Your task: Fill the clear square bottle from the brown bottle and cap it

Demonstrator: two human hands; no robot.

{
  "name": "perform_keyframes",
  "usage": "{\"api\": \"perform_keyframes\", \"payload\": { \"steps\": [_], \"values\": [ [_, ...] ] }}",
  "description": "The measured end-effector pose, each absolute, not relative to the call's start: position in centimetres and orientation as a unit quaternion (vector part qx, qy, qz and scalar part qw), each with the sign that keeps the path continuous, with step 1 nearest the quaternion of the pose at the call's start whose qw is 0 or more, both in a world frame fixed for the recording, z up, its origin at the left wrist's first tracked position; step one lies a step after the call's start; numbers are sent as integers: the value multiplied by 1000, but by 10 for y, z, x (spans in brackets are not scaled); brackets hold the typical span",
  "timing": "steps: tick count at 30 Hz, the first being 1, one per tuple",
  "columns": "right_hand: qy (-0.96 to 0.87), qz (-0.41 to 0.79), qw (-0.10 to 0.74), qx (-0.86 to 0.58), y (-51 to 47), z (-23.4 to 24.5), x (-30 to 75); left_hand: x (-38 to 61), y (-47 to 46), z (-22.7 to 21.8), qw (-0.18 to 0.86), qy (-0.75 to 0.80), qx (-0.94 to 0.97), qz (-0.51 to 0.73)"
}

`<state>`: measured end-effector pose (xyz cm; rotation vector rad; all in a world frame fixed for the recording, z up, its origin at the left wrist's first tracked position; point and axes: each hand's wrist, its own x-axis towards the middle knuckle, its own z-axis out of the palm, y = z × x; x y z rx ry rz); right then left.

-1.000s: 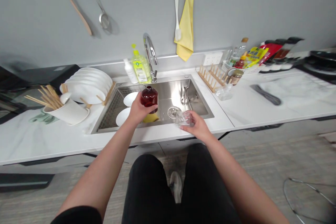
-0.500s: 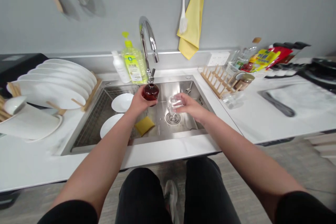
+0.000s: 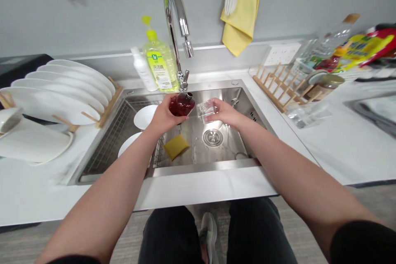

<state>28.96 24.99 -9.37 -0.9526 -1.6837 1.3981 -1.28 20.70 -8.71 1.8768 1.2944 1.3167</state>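
Observation:
My left hand (image 3: 163, 116) is wrapped round a dark red bottle (image 3: 182, 104), tilted with its neck toward the right, over the steel sink (image 3: 244, 95). My right hand (image 3: 224, 112) grips a small clear glass (image 3: 206, 109) right beside the bottle's neck. Both are held under the curved tap (image 3: 176, 20), above the drain (image 3: 213, 137). No water shows at the spout.
A yellow sponge (image 3: 175, 146) and two white dishes (image 3: 144, 116) lie in the sink. White plates (image 3: 58, 90) stand in a rack at left. A soap bottle (image 3: 157, 64) sits behind the sink, a wooden rack (image 3: 278, 90) and a clear glass (image 3: 305, 113) at right.
The view has moved closer to the sink. Both hands have moved further in over the sink, and the bottle has tilted toward the glass, which now sits right beside its neck.

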Motion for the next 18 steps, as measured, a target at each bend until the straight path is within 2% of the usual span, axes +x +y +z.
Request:
{"api": "perform_keyframes", "payload": {
  "steps": [6,13,18],
  "values": [
    [-690,501,354,-386,252,-86,294,-10,203,-82,204,486,714,461],
    [-697,475,358,-400,253,-88,292,-15,202,-78,82,518,760,384],
    [-705,464,350,-407,253,-89,292,-14,200,-75,39,506,785,355]
  ]
}}
